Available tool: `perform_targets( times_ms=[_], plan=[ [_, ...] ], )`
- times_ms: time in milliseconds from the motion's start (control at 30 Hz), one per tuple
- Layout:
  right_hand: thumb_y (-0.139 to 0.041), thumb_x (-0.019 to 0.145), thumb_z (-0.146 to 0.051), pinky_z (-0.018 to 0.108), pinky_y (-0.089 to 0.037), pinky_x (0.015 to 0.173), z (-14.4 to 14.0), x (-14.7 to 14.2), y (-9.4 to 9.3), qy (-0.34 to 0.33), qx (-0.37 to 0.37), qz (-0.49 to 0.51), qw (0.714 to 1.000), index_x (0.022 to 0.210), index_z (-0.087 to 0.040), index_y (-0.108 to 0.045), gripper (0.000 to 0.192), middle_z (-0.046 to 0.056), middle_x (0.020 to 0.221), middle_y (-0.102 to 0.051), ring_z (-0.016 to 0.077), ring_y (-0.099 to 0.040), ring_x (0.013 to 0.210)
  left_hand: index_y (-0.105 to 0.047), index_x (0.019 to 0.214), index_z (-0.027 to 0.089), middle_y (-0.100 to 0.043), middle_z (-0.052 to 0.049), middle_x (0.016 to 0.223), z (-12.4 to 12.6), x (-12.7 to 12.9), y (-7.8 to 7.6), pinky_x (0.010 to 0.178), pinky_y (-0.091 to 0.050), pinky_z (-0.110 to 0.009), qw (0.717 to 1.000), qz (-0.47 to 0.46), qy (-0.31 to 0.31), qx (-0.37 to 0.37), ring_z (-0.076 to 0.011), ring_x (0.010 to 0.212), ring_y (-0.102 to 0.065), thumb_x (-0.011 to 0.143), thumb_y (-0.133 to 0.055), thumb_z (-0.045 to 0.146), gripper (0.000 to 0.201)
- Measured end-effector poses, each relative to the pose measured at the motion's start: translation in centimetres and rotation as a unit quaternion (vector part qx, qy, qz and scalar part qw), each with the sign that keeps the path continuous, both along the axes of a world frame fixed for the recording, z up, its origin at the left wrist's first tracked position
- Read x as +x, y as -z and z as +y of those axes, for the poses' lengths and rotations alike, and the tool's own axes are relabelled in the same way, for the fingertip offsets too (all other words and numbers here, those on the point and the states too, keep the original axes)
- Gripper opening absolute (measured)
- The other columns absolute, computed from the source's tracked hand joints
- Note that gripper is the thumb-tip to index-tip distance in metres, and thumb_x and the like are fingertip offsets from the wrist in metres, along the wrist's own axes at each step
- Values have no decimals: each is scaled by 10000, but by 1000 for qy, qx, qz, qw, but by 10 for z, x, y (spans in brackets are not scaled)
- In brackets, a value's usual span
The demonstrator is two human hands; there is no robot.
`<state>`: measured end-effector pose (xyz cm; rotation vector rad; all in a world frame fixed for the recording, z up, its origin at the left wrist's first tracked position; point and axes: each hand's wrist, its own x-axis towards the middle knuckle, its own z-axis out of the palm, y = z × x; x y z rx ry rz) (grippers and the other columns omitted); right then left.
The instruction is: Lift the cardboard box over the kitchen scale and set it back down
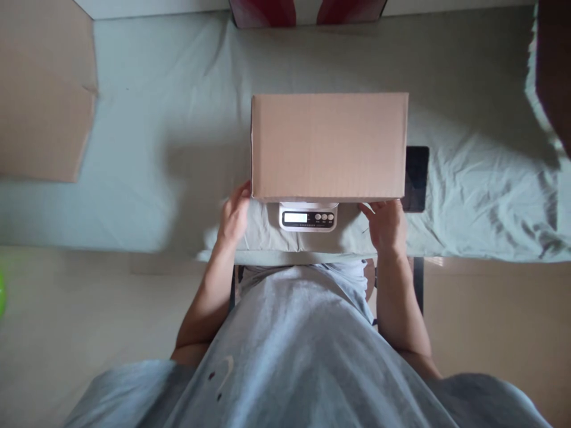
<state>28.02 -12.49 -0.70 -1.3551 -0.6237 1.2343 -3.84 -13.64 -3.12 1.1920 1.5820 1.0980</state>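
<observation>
Two bare hands are seen at one cardboard box (330,145), one per near corner. Box is placed mid-desk, over one white scale (307,220); scale platform is mostly covered by it, so the contact can't be confirmed.

Left hand (232,219): fingers (243,191) are loosely bent, tips set against the box's left side at the near corner. Fingertips are partly hidden by the box edge. Right hand (387,226): palm is turned inward below the near right corner, thumb spread off to the left, the other fingers tucked at the box's lower edge and mostly covered. Whether the box is gripped or only touched can't be told for either hand.

Counts: one box handled, one scale, three round buttons and one lit display on its panel. Digits can't be read, display is washed out. One dark flat device (417,178) is laid just right of the box; its left part is hidden by the box.

Desk (147,71) is covered in pale green cloth, wrinkled most at the right. Cut off by the frame: one large brown cardboard piece (40,89) at the left, one red-and-white item (267,12) at the top, one dark brown object (555,71) at the right, one bright green item (2,294) at the left edge. The last two can't be identified.
</observation>
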Motion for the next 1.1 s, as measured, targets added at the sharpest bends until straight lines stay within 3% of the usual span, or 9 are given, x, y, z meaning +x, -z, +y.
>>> perform_targets(
  times_ms=[133, 267, 367, 567, 700, 867, 1000, 1100],
  plan=[
    [-473, 791, -653, 485, -472, 986, 0, 2, -10, -6, 11, 12, 1000, 995, -320, -671, 438, 10, 1051, -717, 225, -652, 1055, -650, 1202, 270, -650, -67, 1287, -5, 5, -16, 1131, -396, -461, 999, -40, -12, 2, -252, 1264, -557, 909, -486, 484, 399],
    [-334, 854, -635, 476, -467, 1002, 0, 0, -26, -19, 78, 22, 997, 1077, -355, -670, 491, -5, 1120, -701, 223, -628, 1105, -607, 1250, 304, -609, -52, 1343, -16, 18, -44, 1055, -475, -440, 994, -108, -4, 30, -244, 1284, -538, 919, -473, 492, 404],
    [-327, 861, -608, 471, -489, 974, 5, -8, -39, -31, 110, 20, 993, 1023, -352, -687, 469, -8, 1085, -701, 226, -626, 1082, -559, 1293, 338, -571, -26, 1387, -17, 31, -66, 1059, -475, -425, 992, -110, 14, 52, -239, 1322, -500, 922, -470, 496, 413],
    [-370, 827, -633, 450, -508, 977, 37, -20, -68, -44, 165, -11, 985, 986, -340, -653, 438, -3, 1080, -663, 225, -605, 1086, -491, 1321, 417, -507, 45, 1428, 22, 38, -90, 1106, -436, -435, 984, -98, 43, 141, -247, 1399, -407, 891, -494, 566, 455],
    [-422, 750, -703, 446, -511, 983, 78, -20, -72, -71, 167, -48, 982, 942, -422, -633, 401, -38, 1138, -651, 243, -571, 1178, -494, 1306, 396, -452, 54, 1477, 72, 32, -85, 1155, -369, -459, 983, -115, 36, 140, -273, 1448, -325, 816, -595, 600, 540],
    [-396, 680, -789, 436, -540, 899, 121, -22, -52, -107, 161, -76, 978, 919, -496, -594, 427, -130, 1238, -626, 228, -489, 1313, -518, 1265, 398, -472, 69, 1466, 123, 29, -60, 1179, -327, -473, 982, -144, 19, 120, -259, 1469, -276, 803, -609, 603, 513],
    [-442, 664, -790, 475, -477, 988, 131, -27, -34, -90, 151, -35, 984, 978, -418, -592, 509, -82, 1239, -636, 256, -513, 1265, -535, 1204, 398, -517, 52, 1420, 137, 31, -40, 1127, -401, -457, 983, -144, 20, 115, -254, 1427, -348, 778, -601, 646, 497],
    [-478, 596, -855, 488, -360, 1103, 132, -29, -26, -95, 121, -43, 987, 996, -432, -585, 592, -107, 1242, -655, 266, -453, 1288, -515, 1230, 356, -520, 8, 1407, 138, 32, -29, 1100, -423, -477, 986, -135, 8, 96, -263, 1408, -378, 814, -579, 614, 494]
  ],
)
